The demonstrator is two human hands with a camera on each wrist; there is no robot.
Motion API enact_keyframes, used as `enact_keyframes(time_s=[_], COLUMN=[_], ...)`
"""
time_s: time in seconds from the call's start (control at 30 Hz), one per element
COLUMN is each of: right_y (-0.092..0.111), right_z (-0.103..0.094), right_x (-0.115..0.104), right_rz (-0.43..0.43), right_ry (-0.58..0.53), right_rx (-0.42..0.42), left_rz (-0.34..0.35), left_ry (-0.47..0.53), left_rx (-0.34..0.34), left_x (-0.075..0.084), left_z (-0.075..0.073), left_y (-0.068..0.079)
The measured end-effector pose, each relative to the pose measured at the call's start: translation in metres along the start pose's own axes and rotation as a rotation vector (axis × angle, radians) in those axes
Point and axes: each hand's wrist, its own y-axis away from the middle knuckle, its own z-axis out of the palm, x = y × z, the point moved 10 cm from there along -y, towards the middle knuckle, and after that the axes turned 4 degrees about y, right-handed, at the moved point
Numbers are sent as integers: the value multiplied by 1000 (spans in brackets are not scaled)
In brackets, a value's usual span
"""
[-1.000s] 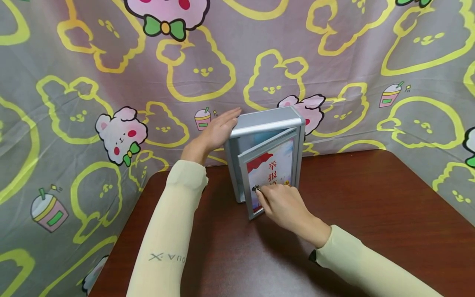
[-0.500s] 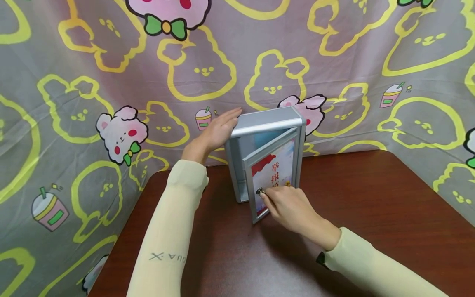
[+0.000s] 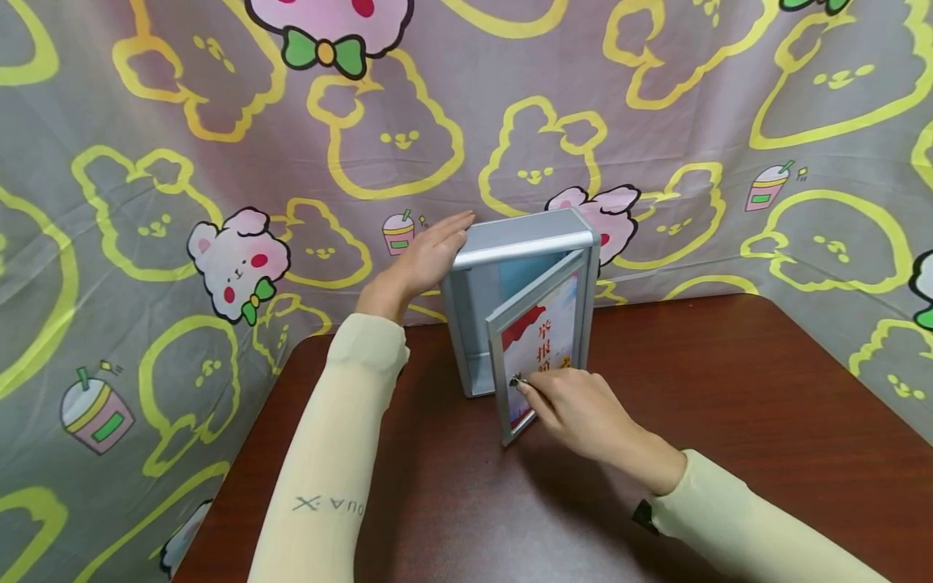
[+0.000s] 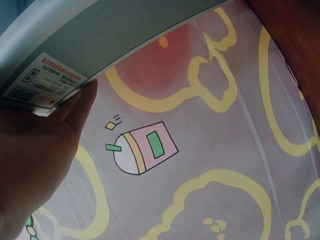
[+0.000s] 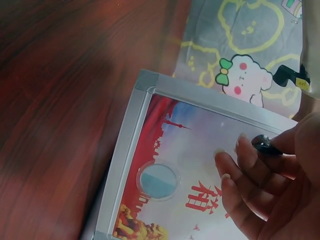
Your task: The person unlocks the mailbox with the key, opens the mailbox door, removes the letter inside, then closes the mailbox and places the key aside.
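A silver-grey metal report box (image 3: 528,231) stands upright on the table. Its hinged door (image 3: 539,332), bearing a printed poster with red characters, is swung partly out from the left, so part of the pale interior shows. My left hand (image 3: 430,255) rests on the box's top left corner, fingers extended; the left wrist view shows it beside a white label (image 4: 45,82) on the side. My right hand (image 3: 583,413) pinches a small dark key (image 5: 265,145) at the door's front. The other fingers of the right hand (image 5: 265,185) are loosely bent before the poster.
The dark red-brown wooden table (image 3: 729,389) extends to both sides and in front of the box. A grey cartoon-printed cloth (image 3: 656,81) hangs close behind the box. A round clear window (image 5: 159,181) sits in the door.
The door has swung further out, its free edge moving right and toward me with my right hand. My left hand has stayed on the box's corner.
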Motion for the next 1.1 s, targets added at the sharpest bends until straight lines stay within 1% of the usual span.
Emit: enact_keyframes(time_s=[0.17, 0.3, 0.43, 0.63, 1.0, 1.1], right_y=[4, 8, 12, 17, 24, 27], right_z=[-2, -6, -10, -10, -16, -18], right_x=[2, 4, 7, 15, 20, 23], right_rz=[-15, -32, -47, -53, -63, -60], right_ry=[-5, -8, -40, -72, -93, -113], right_rx=[-12, -10, -18, -37, -39, -49], left_rz=[-10, 2, 4, 11, 7, 7], left_ry=[1, -11, -11, -1, -3, -4], left_rx=[-2, 4, 7, 6, 6, 6], left_x=[-1, 0, 1, 1, 2, 2], left_z=[0, 0, 0, -1, -1, -1], left_y=[0, 0, 1, 0, 1, 2])
